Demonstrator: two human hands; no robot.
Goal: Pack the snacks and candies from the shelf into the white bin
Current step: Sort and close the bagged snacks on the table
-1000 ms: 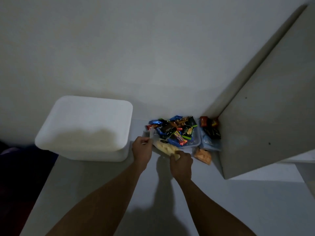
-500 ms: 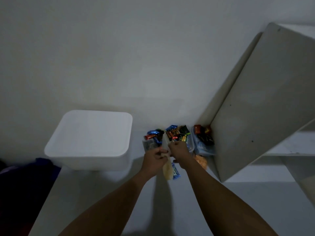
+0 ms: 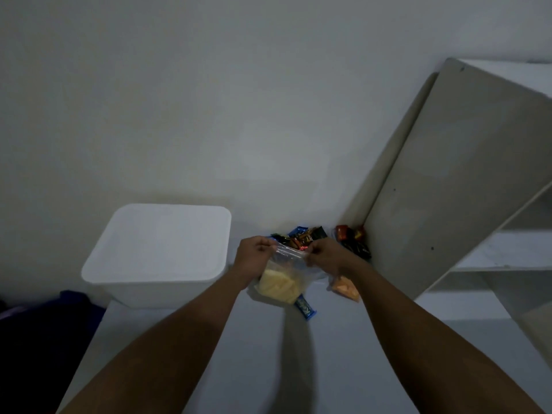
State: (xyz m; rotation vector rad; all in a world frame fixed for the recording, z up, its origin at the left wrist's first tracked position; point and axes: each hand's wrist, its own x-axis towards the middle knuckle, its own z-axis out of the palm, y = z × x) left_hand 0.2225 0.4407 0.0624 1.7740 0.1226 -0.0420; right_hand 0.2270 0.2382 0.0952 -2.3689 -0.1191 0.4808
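Candy pile (image 3: 301, 239) behind the held bag (image 3: 280, 282) (blue bar (image 3: 305, 307) beside).

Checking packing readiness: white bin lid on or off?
On. The white bin has a flat lid covering its whole top; no interior shows.

Shelf (image 3: 257, 354) bears white bin (image 3: 158, 255), snacks (image 3: 345, 289)

The left hand (image 3: 252, 255) and the right hand (image 3: 324, 254) pinched the top edge of a clear bag (image 3: 280, 282) of yellow snacks, at its 10 and 2 o'clock. The white bin (image 3: 158, 255) stood at the bag's 9 o'clock, and a blue candy bar (image 3: 305, 306) lay at its 5 o'clock.
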